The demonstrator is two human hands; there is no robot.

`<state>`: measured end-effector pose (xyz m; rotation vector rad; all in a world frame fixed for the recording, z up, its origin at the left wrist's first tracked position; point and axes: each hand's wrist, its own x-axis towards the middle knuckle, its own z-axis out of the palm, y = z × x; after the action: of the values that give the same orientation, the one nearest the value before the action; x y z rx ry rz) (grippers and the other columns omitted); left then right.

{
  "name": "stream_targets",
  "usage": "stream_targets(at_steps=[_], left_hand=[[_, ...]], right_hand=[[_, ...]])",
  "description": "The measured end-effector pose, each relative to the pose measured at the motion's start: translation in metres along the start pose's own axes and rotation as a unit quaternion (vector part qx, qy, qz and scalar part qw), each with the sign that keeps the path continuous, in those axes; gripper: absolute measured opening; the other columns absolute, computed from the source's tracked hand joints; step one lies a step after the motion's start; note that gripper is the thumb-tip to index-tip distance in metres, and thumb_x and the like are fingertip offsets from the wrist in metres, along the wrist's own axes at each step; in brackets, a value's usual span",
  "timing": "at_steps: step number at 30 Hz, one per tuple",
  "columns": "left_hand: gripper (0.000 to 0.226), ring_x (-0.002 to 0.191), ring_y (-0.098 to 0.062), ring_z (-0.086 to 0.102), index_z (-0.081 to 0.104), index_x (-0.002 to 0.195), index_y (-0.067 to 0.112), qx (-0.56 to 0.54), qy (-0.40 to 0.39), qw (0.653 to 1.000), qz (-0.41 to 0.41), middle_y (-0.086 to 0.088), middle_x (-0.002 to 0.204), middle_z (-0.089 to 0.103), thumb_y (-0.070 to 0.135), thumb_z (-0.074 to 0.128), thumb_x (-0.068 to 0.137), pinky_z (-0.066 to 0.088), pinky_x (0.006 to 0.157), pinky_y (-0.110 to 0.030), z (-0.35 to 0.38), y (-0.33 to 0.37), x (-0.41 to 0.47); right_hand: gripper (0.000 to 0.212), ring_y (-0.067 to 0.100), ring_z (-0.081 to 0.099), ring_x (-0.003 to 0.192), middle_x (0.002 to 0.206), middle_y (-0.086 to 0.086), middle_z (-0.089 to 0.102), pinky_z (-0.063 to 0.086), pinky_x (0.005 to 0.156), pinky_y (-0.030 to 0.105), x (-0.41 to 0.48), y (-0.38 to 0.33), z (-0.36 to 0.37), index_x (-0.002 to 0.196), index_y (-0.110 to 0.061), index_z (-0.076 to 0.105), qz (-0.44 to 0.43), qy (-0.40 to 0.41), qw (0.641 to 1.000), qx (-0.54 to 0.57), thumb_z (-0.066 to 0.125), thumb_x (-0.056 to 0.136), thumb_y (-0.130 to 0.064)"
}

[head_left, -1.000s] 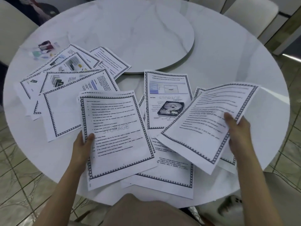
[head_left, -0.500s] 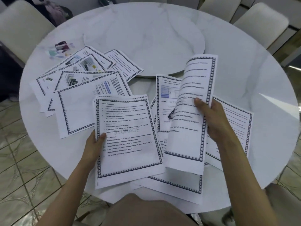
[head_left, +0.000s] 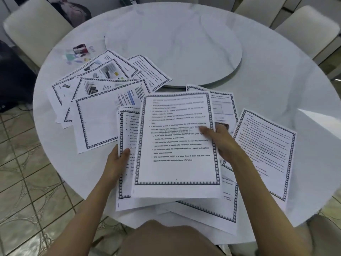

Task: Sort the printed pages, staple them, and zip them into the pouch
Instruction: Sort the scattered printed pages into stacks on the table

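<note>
My right hand (head_left: 222,144) grips a bordered text page (head_left: 177,145) by its right edge and holds it over the page below. My left hand (head_left: 118,160) pinches the left edge of that lower text page (head_left: 125,182), which is mostly covered. More printed pages (head_left: 265,150) lie loose under and to the right of these. A fanned group of pages (head_left: 96,100), some with pictures, lies at the left. A clear pouch with small coloured items (head_left: 78,53) sits at the far left of the table. No stapler can be made out.
The round white marble table (head_left: 276,80) has a raised turntable (head_left: 175,47) in its middle. Pale chairs (head_left: 33,28) stand around the far side. Tiled floor (head_left: 27,182) shows at the left. The front pages overhang the table's near edge.
My right hand has carried its page leftward from the right side and laid it flat over the page in my left hand. The left hand has stayed put.
</note>
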<state>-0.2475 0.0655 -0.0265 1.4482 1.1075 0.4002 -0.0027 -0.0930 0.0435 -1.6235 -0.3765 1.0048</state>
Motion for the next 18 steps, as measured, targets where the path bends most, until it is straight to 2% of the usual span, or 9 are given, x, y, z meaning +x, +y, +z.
stream_targets(at_steps=[4,6,11,16,18], left_hand=[[0.034,0.109,-0.023,0.058,0.048,0.130,0.013,-0.015,0.002,1.000,-0.016,-0.006,0.122,0.059,0.023,0.041,0.099,0.046,0.092,-0.036,0.001,0.002,0.000],[0.033,0.109,-0.023,0.058,0.049,0.129,0.014,-0.019,0.001,1.000,-0.017,-0.005,0.121,0.060,0.023,0.039,0.100,0.045,0.093,-0.036,0.001,0.002,0.000],[0.031,0.105,-0.020,0.060,0.051,0.126,0.016,-0.035,-0.001,0.999,-0.023,-0.003,0.116,0.062,0.026,0.041,0.099,0.047,0.093,-0.038,0.001,0.004,-0.001],[0.033,0.101,-0.018,0.059,0.048,0.129,0.016,-0.022,-0.013,1.000,-0.013,-0.001,0.116,0.060,0.020,0.046,0.097,0.047,0.084,-0.030,0.002,0.006,-0.004],[0.034,0.105,-0.018,0.057,0.046,0.131,0.016,-0.013,-0.012,1.000,-0.009,0.000,0.119,0.058,0.018,0.044,0.097,0.045,0.088,-0.031,0.002,0.007,-0.005]], right_hand=[[0.033,0.021,0.064,0.099,0.121,0.008,0.062,0.053,0.088,0.037,0.013,0.033,0.001,0.125,-0.007,0.055,0.029,0.016,0.996,-0.085,0.054,0.093,-0.015],[0.033,0.021,0.063,0.099,0.121,0.007,0.062,0.052,0.083,0.032,0.015,0.042,0.006,0.125,-0.008,0.056,0.030,0.025,0.992,-0.117,0.054,0.093,-0.015],[0.025,0.022,0.062,0.101,0.111,0.004,0.064,0.050,0.085,0.033,0.020,0.049,0.029,0.115,-0.010,0.060,0.030,0.022,0.989,-0.145,0.055,0.092,-0.018],[0.034,0.020,0.055,0.103,0.111,0.002,0.057,0.044,0.085,0.028,0.024,0.050,0.064,0.121,-0.006,0.054,0.044,-0.009,0.981,-0.190,0.056,0.092,-0.024],[0.035,0.023,0.056,0.107,0.114,0.003,0.057,0.045,0.089,0.030,0.025,0.052,0.071,0.121,-0.006,0.053,0.045,-0.011,0.980,-0.195,0.057,0.092,-0.025]])
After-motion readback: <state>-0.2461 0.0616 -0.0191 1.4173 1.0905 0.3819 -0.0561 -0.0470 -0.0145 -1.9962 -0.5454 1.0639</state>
